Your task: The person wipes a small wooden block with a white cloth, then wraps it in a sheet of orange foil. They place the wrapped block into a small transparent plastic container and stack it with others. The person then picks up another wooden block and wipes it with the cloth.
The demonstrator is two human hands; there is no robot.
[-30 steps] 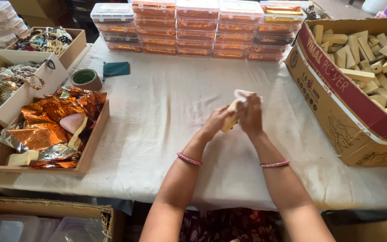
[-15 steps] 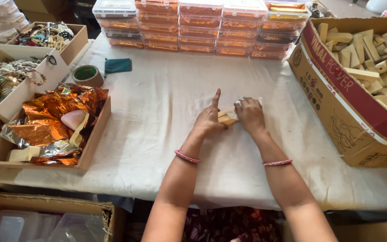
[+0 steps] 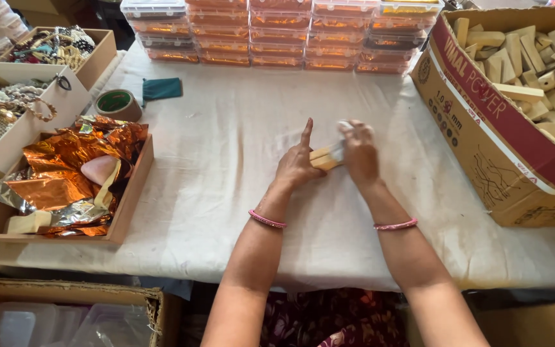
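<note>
Holding a small pale wooden block (image 3: 320, 158) between both hands, you keep it low over the middle of the worktop (image 3: 226, 160), which is covered by a white cloth. Your left hand (image 3: 295, 166) closes its thumb and lower fingers on the block's left end, while its index finger points straight up and away from you. Your right hand (image 3: 360, 153) curls over the block's right end, where a bit of thin whitish wrapping (image 3: 343, 126) shows at your fingertips; whether that hand pinches the wrapping or only presses it on the block you cannot tell. Each wrist carries a pink bangle (image 3: 266, 219).

To the far right stands a large open cardboard carton (image 3: 483, 128) heaped with many more pale wooden blocks (image 3: 534, 58). Along the far edge runs a row of stacked clear plastic boxes (image 3: 277, 32) with orange foil inside.

On the left, near you, a shallow brown cardboard tray (image 3: 133, 193) holds crumpled orange and silver foil sheets (image 3: 65, 167), a pink heart-shaped stone (image 3: 97, 169) and a pale block (image 3: 27, 222). Beyond it lie a roll of brown tape (image 3: 118, 103) and a folded dark green cloth pouch (image 3: 162, 88). Further left, two open boxes (image 3: 72, 96) hold tangled beaded jewellery (image 3: 8, 106). Below the worktop's near edge, a carton (image 3: 65, 299) holds empty clear plastic containers (image 3: 33, 324).
</note>
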